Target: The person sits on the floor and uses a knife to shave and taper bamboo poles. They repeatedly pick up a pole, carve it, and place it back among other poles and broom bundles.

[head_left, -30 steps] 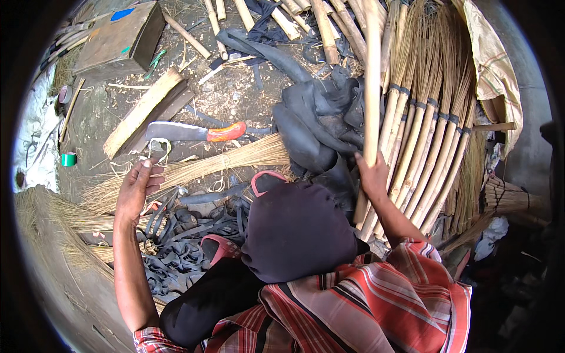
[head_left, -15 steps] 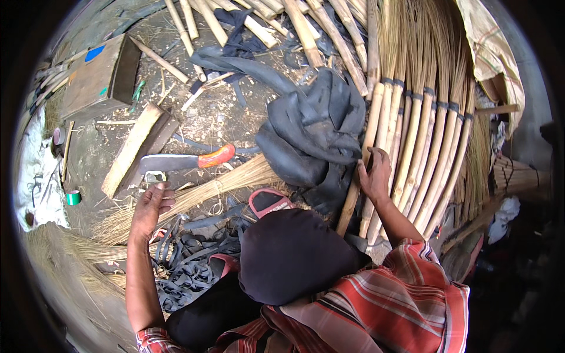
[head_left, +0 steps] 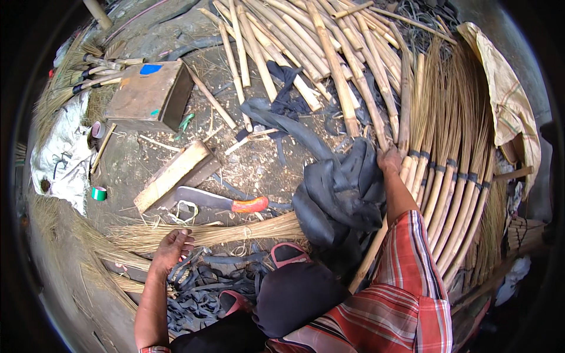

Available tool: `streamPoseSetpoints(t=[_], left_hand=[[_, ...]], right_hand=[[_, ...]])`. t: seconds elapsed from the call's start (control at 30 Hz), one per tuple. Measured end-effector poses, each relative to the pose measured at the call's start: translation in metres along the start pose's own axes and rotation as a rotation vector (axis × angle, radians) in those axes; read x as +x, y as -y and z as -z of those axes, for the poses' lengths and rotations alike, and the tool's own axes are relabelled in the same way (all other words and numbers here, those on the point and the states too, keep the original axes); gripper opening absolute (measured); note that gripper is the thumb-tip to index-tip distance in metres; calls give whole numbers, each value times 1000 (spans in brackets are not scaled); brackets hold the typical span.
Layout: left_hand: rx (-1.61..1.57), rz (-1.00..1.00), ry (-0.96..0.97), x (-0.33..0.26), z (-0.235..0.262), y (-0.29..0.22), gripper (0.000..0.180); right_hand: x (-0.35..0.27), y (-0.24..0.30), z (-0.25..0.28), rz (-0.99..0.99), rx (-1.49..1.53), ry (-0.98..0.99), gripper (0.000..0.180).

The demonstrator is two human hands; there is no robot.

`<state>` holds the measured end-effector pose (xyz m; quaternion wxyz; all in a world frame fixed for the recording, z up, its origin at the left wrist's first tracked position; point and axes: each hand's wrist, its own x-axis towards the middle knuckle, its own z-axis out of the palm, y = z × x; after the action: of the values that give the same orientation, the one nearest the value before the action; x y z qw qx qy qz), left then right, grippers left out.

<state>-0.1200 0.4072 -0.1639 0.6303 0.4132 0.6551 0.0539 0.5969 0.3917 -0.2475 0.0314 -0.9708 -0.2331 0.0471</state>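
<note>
My right hand is at the lower ends of the bamboo poles, fingers closed round the end of a brownish pole; some fingers are hidden. My left hand hovers with loosely bent fingers over the near side of a straw bundle, seemingly holding nothing. Beyond it lie a pale looped strip and a machete with an orange handle, its blade beside a wooden block. A heap of black rubber sheet sits between my hands. Brooms with bamboo handles lie in a row at right.
Loose bamboo poles pile up at the far side. A wooden box stands at far left, near a green tape roll and a white sack. Black rubber strips tangle near my knee, beside pink sandals.
My right hand has moved forward from above the broom handles to the pole ends and closed. The view has shifted, showing more of the far side. My left hand still hovers near the straw.
</note>
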Motion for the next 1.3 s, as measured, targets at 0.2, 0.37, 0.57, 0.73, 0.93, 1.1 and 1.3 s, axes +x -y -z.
streamPoseSetpoints(t=[0.2, 0.37, 0.57, 0.73, 0.93, 1.1, 1.3], left_hand=[[26, -53, 5, 1, 0, -19, 53], [-79, -255, -93, -11, 12, -69, 59], [-501, -626, -351, -38, 61, -141, 80], [-1178, -973, -553, -88, 141, -153, 50], [-1183, -1372, -941, -187, 201, -100, 41], [-1098, -1581, -998, -235, 209, -60, 36], [-976, -1631, -1140, -204, 196, -54, 42]], right_hand=[[-5, 22, 30, 115, 201, 26, 65], [-85, 32, 62, 353, 421, -163, 54], [-191, 78, 72, 852, 550, -119, 42], [-252, 160, 62, 1419, 597, -94, 58], [-323, 221, 10, 1223, 317, 140, 82], [-364, 208, -44, 1260, -77, 483, 66], [-364, 207, -56, 1376, -43, 405, 53]])
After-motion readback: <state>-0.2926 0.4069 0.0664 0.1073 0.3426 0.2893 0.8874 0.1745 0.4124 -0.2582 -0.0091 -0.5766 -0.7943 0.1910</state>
